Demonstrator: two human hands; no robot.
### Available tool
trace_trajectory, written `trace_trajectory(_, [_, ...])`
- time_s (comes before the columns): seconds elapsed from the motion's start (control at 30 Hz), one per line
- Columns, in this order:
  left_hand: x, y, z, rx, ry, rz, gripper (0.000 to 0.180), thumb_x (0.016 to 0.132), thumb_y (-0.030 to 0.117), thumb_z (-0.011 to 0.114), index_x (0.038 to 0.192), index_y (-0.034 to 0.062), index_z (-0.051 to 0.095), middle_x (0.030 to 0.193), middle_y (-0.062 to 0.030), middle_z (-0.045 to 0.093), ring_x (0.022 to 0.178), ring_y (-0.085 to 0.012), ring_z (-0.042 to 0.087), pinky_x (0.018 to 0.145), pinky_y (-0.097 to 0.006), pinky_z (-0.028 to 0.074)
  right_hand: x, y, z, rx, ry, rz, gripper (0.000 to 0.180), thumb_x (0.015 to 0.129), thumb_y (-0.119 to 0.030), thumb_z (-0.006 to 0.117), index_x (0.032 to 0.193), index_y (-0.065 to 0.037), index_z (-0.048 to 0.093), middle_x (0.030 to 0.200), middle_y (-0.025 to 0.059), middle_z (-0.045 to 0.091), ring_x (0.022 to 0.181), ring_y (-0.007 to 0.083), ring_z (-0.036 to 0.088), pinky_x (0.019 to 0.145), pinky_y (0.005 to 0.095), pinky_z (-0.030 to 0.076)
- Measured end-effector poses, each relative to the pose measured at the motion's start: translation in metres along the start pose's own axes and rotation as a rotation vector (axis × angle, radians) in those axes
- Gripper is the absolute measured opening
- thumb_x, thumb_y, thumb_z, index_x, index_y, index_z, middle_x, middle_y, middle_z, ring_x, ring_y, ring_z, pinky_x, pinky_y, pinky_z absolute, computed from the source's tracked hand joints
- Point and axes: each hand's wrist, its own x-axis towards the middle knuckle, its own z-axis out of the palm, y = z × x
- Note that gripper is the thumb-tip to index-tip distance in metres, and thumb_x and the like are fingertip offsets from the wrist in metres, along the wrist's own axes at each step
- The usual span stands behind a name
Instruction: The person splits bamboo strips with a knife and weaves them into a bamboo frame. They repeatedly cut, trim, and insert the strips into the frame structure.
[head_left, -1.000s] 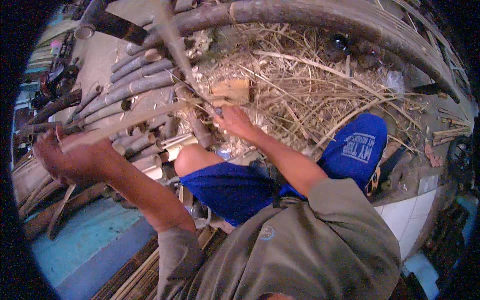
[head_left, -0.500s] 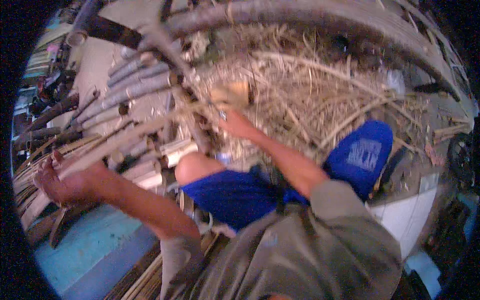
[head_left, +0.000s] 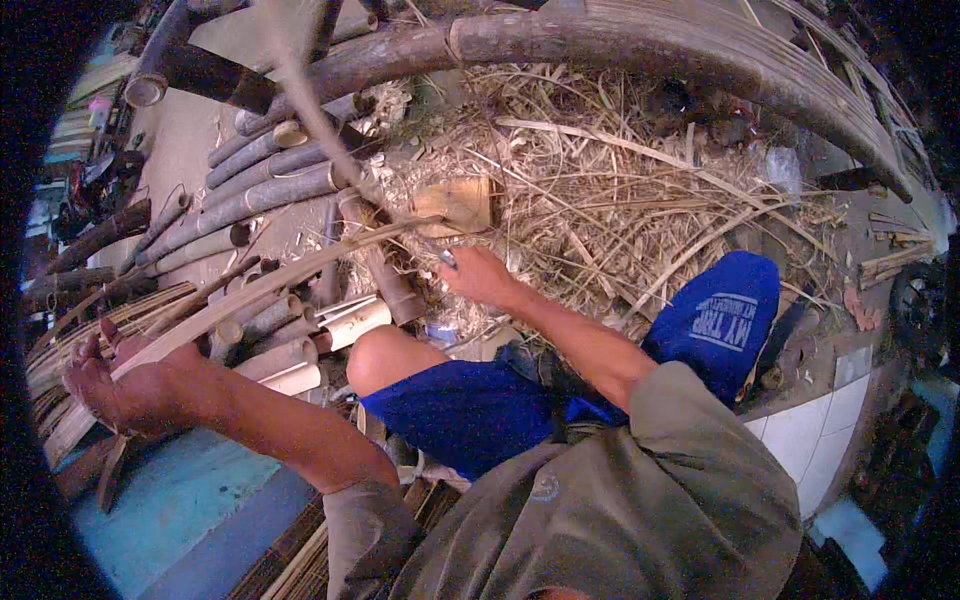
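The left hand [head_left: 125, 385] is stretched way out to the side and closed around one end of a long thin bamboo strip [head_left: 255, 290]. The strip runs from that fist up toward the wood block [head_left: 458, 203], which is the handy landmark here. The right hand [head_left: 480, 275] sits just below the block, fingers curled around something small with a bit of metal sticking out (looks like a blade, but it's too small to say for sure), right where the far end of the strip arrives. So both hands are clamped, well apart from each other, one at each end of the strip.

Between the hands, below and left of the block, is the person's bare knee [head_left: 385, 355] with blue shorts [head_left: 470, 415], and a grey-green shirt [head_left: 620, 500] lower still. The other leg of the shorts shows off to the lower right of the block.

Left of the block there's a row of cut bamboo poles [head_left: 270, 190] lying side by side, with shorter pale bamboo sections [head_left: 345, 325] closer to the knee. Right of the block and around it is a big messy heap of dry shavings [head_left: 620, 200]. Above the block a thick bamboo trunk [head_left: 650, 50] curves across the top. Far below and left of the block, under the left forearm, the floor is a blue-green slab [head_left: 175, 510], and a bundle of thin split strips [head_left: 60, 365] lies next to the left hand.
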Motion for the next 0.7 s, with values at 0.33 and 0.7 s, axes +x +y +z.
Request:
trace_trajectory(0.33, [-0.007, 0.001, -0.007, -0.09, -0.1, -0.099, 0.023, 0.089, 0.027, 0.059, 0.086, 0.0046, 0.059, 0.086, -0.0091, 0.058, 0.089, -0.0225, 0.058, 0.082, -0.047, 0.056, -0.027, 0.083, 0.033, -0.143, -0.072, 0.297, 0.042, 0.087, -0.038, 0.055, 0.087, 0.003, 0.066, 0.086, 0.0289, 0.066, 0.082, 0.0474, 0.065, 0.075, 0.0537, 0.051])
trace_trajectory(0.7, [-0.016, 0.005, 0.01, 0.094, -0.149, 0.047, 0.023, 0.086, 0.023, 0.052, 0.079, 0.0042, 0.061, 0.083, -0.0088, 0.056, 0.087, -0.0236, 0.059, 0.078, -0.049, 0.056, -0.036, 0.105, 0.008, -0.026, -0.198, 0.427, 0.043, 0.089, -0.04, 0.059, 0.086, 0.002, 0.066, 0.078, 0.0198, 0.07, 0.069, 0.03, 0.07, 0.069, 0.0454, 0.056])
